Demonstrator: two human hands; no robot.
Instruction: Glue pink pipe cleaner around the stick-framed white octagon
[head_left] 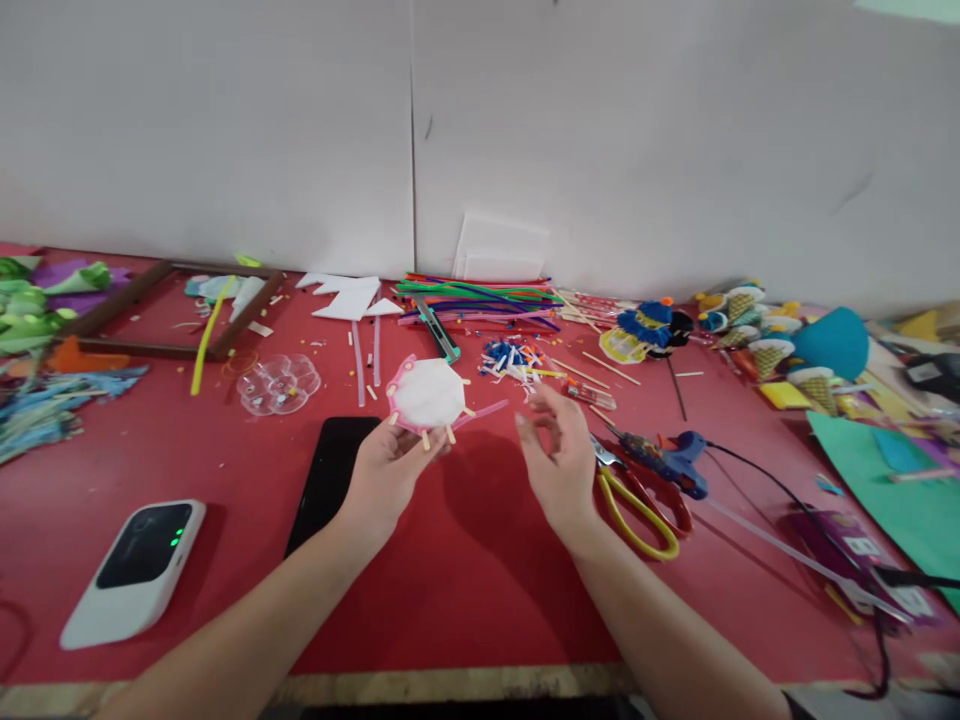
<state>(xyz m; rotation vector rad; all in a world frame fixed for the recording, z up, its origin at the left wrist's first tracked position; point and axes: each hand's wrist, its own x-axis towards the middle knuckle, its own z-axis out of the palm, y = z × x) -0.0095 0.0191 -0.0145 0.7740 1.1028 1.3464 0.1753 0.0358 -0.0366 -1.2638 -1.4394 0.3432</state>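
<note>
My left hand (394, 465) pinches a white paper disc (429, 396) by its lower edge, above the red table. Short pale stick ends poke out around the disc's rim. A pink strip (484, 412) runs along the disc's left side, and its loose end trails off to the right. My right hand (556, 455) hovers a little to the right of that end, its fingers curled but apart, with nothing visible in them. Just right of this hand lie scissors (637, 515) with yellow and red handles and a blue glue gun (664, 460).
A black phone (330, 480) and a white device (135, 575) lie at left. Behind the disc are a box cutter (437, 330), coloured pipe cleaners (480, 300) and cut bits (514, 358). A wooden frame (150, 350) is at back left; a cord runs from the glue gun.
</note>
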